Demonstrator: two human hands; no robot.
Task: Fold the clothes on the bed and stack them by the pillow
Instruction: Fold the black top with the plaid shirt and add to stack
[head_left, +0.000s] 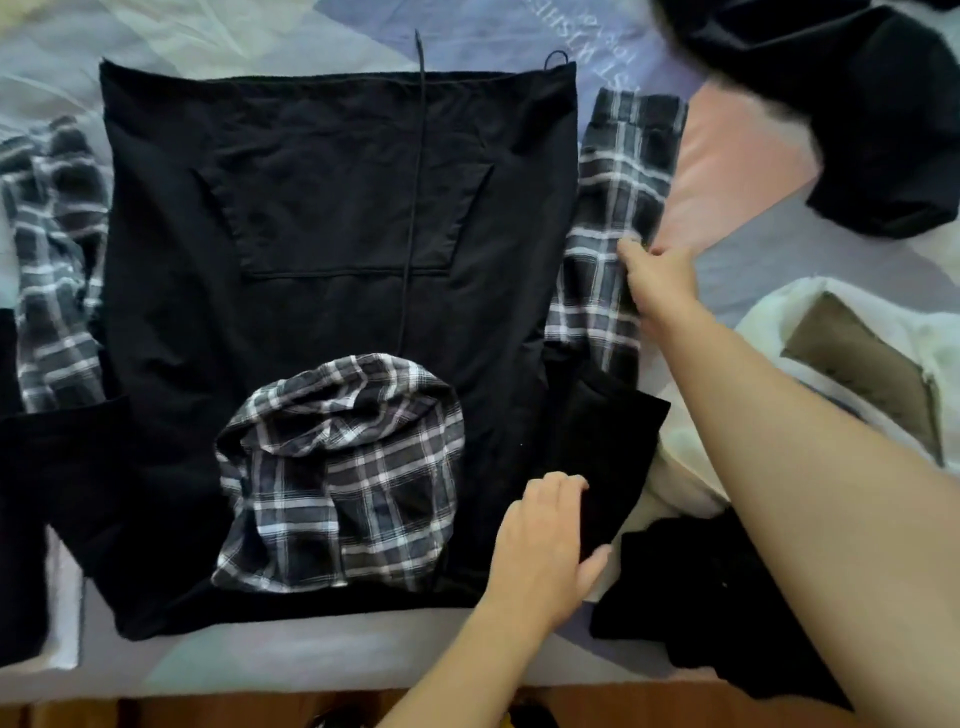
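A black hoodie (322, 218) with plaid sleeves lies flat on the bed, front up, its hem at the far side. Its plaid-lined hood (343, 473) is bunched near me, and a drawstring runs up the middle. My left hand (550, 545) grips the black shoulder part of the right sleeve (602, 447). My right hand (657, 278) pinches the edge of that sleeve's plaid part (618, 208) farther out. The other plaid sleeve (52, 260) lies crumpled at the left.
A black garment (852, 104) lies loose at the far right. A white and olive piece of clothing (857, 364) sits at the right, with another black garment (727, 613) near the bed's front edge. The bed sheet (753, 249) is pastel-patterned.
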